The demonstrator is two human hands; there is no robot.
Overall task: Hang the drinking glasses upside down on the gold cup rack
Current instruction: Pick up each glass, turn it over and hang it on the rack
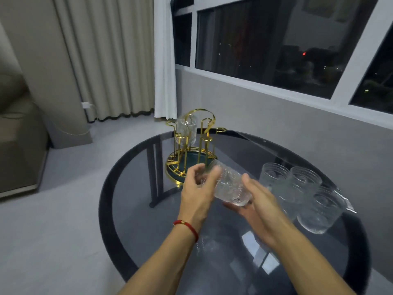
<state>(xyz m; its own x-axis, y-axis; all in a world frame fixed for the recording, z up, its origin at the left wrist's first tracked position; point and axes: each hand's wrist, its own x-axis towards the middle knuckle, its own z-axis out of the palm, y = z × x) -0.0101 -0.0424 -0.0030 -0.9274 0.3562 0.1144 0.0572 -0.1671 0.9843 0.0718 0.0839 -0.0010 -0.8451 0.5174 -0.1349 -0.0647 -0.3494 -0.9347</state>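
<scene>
The gold cup rack [192, 145] stands on the far left part of the round dark glass table [131, 167]. One clear patterned glass [188, 129] hangs upside down on its back left prong. Both my hands hold another clear glass [228, 184], tilted on its side just in front of the rack. My left hand [198, 186] grips its far end, and my right hand [257, 207] cups its near end from below. Three more glasses [297, 188] stand upright on the table to the right.
A window wall runs behind the table on the right. Curtains hang at the back left, and a sofa edge [19, 133] shows at far left. The floor around the table is pale grey.
</scene>
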